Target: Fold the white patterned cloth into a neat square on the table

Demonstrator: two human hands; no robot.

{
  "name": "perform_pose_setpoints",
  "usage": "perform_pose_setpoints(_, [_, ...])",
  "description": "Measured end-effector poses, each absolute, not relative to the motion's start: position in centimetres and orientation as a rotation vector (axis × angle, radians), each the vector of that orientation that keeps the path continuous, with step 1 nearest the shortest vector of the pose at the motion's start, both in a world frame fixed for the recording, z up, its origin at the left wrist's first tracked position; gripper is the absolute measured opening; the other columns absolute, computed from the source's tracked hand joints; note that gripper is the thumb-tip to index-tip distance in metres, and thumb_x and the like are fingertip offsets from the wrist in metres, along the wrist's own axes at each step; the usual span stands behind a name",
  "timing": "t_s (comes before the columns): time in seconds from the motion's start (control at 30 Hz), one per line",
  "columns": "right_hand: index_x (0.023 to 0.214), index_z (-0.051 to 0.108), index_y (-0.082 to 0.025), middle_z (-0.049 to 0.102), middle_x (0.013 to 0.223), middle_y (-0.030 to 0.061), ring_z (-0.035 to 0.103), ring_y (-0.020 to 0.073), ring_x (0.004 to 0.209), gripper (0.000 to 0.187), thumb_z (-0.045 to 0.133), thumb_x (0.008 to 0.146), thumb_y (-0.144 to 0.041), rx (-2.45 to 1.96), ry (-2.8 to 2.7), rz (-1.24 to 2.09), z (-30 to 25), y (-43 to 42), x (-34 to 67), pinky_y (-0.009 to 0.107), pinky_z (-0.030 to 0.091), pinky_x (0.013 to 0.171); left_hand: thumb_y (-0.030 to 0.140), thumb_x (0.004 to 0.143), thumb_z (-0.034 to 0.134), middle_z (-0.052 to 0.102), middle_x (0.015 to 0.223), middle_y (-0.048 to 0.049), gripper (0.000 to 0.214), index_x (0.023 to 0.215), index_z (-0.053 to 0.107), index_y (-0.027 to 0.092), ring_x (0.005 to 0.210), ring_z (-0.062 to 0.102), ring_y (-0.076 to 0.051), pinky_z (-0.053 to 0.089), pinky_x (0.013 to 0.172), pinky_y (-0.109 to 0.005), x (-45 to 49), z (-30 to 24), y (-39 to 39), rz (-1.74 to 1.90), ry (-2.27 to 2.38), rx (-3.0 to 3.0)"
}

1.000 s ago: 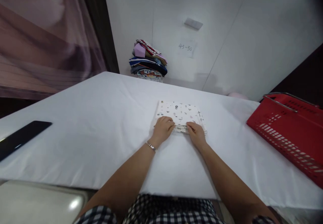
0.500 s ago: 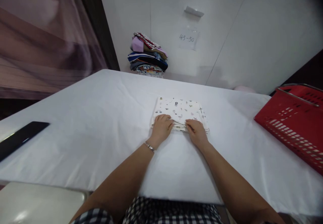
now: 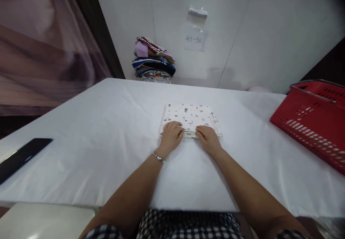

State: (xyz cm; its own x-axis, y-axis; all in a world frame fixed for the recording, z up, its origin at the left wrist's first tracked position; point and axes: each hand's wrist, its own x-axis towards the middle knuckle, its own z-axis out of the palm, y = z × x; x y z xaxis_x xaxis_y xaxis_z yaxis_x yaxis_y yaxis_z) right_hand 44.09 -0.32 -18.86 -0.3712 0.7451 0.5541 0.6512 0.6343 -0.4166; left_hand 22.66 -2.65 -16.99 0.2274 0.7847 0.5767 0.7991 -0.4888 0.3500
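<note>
A folded white cloth (image 3: 188,114) with small printed figures lies flat in several layers on the white-covered table. At its near left edge, my left hand (image 3: 171,134) has its fingers over the top layer, with the thumb at the front fold. My right hand (image 3: 207,137) pinches the same front edge further right. Between the two hands the stacked layers show at the near side. A silver bracelet (image 3: 159,157) circles my left wrist. The fingertips under the top layer are partly hidden.
A red plastic basket (image 3: 312,120) with a metal handle stands at the table's right. A dark flat device (image 3: 24,156) lies on the left. Beyond the far edge is a pile of folded clothes (image 3: 154,61), near a wall sign (image 3: 194,40) reading 45-50.
The camera view has shifted slightly. Between my hands the cloth's top layer lies a little flatter and straighter along the front edge; both hands keep their places on it.
</note>
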Motion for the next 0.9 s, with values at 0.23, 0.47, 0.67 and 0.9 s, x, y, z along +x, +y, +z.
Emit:
perform_pose_setpoints(0.23, [0.103,0.066,-0.023,0.067,0.111,0.0075,0.059,0.0235,0.106,0.021,0.050,0.090,-0.028,-1.076,-2.157,0.137,-18.60,-0.60,44.02,0.044,0.041,0.096,0.019,0.088,0.048,0.064,0.093,-0.0020,0.012,0.083,0.059,0.021,0.093,0.054,-0.018,0.038,0.089,-0.036,22.60,-16.93,-2.54,-1.134,-1.576,-2.503])
perform_pose_setpoints(0.47, [0.099,0.067,-0.023,0.068,0.110,0.0072,0.060,0.0230,0.106,0.023,0.046,0.092,-0.028,-1.079,-2.126,0.170,-18.96,-0.31,44.12,0.044,0.043,0.094,0.020,0.091,0.044,0.062,0.077,0.0002,0.018,0.078,0.055,0.020,0.076,0.054,-0.015,0.038,0.087,-0.035,22.73,-16.71,-2.39,-1.067,-1.686,-2.509])
perform_pose_setpoints(0.67, [0.096,0.066,-0.023,0.069,0.108,0.0066,0.061,0.0224,0.103,0.024,0.043,0.093,-0.028,-1.084,-2.109,0.180,-19.00,-0.12,44.02,0.043,0.043,0.093,0.023,0.092,0.044,0.063,0.078,-0.0008,0.016,0.081,0.055,0.021,0.078,0.056,-0.017,0.038,0.085,-0.036,22.87,-17.05,-2.14,-1.053,-1.767,-2.484])
perform_pose_setpoints(0.9, [0.095,0.065,-0.023,0.069,0.108,0.0060,0.061,0.0220,0.103,0.024,0.042,0.093,-0.028,-1.109,-2.088,0.202,-19.10,-0.09,43.95,0.041,0.042,0.093,0.020,0.093,0.040,0.064,0.083,-0.0018,0.017,0.090,0.057,0.021,0.082,0.056,-0.019,0.040,0.082,-0.035,22.93,-17.29,-2.24,-0.968,-1.734,-2.501])
